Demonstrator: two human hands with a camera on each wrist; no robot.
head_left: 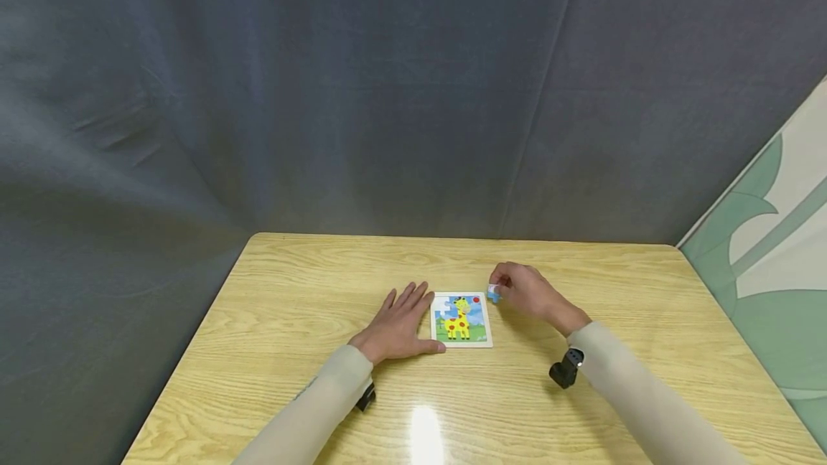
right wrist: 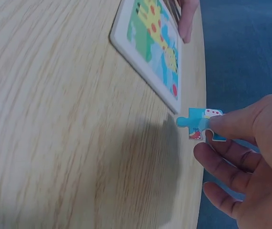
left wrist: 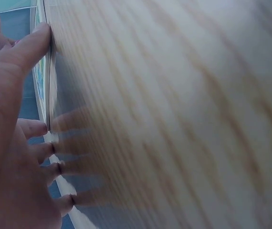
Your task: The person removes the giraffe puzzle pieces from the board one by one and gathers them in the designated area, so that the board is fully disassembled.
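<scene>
A square giraffe puzzle [head_left: 477, 321] in a white frame lies on the table, with a pale gap at its upper left. My left hand [head_left: 397, 329] rests spread along the puzzle's left side, thumb at the lower edge and fingertips by the upper left corner. Just off the upper right corner, my right hand [head_left: 525, 291] pinches a blue puzzle piece [right wrist: 196, 123] between thumb and fingers. That piece has a small red snail-like picture and a rounded knob pointing toward the puzzle. In the left wrist view, the left fingertips [left wrist: 65, 204] touch the tabletop.
The wood-grain table [head_left: 310, 278] has rounded far corners. A dark grey curtain [head_left: 400, 92] hangs behind it and down the left. On the right stands a pale panel with green leaf shapes [head_left: 762, 285]. Each wrist carries a small black camera [head_left: 567, 369].
</scene>
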